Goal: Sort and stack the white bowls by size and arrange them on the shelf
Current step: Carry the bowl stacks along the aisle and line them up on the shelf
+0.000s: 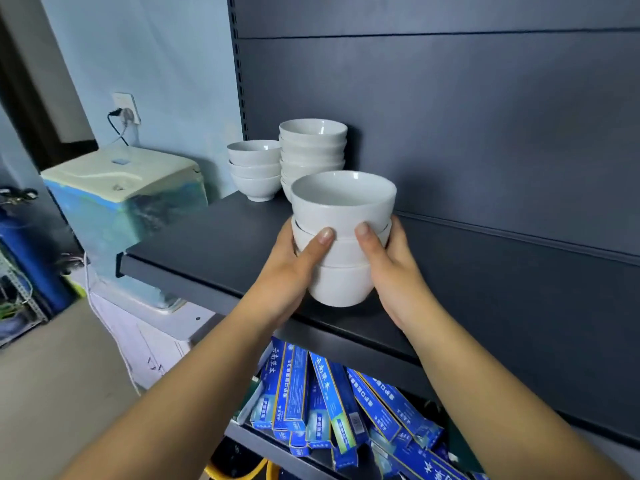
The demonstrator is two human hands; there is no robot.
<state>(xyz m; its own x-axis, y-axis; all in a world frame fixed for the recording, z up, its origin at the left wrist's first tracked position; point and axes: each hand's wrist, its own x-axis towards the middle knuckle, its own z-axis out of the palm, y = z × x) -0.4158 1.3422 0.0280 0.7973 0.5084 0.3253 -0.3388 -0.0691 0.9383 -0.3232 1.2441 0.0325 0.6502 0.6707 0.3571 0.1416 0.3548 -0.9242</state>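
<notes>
A stack of three white bowls (343, 216) stands near the front of the dark shelf (207, 244). My left hand (294, 271) grips its left side, thumb on the middle bowl. On the other side my right hand (391, 268) grips it the same way, thumb on the front. Behind it, against the back panel, rises a taller stack of several white bowls (312, 147). Left of that stands a shorter stack of three smaller white bowls (255, 169).
The shelf's right part is bare dark board (519, 289). Below it, a lower shelf holds several blue boxes (332, 403). To the left, past the shelf end, stands a plastic-wrapped appliance (121, 188) under a wall socket (125, 109).
</notes>
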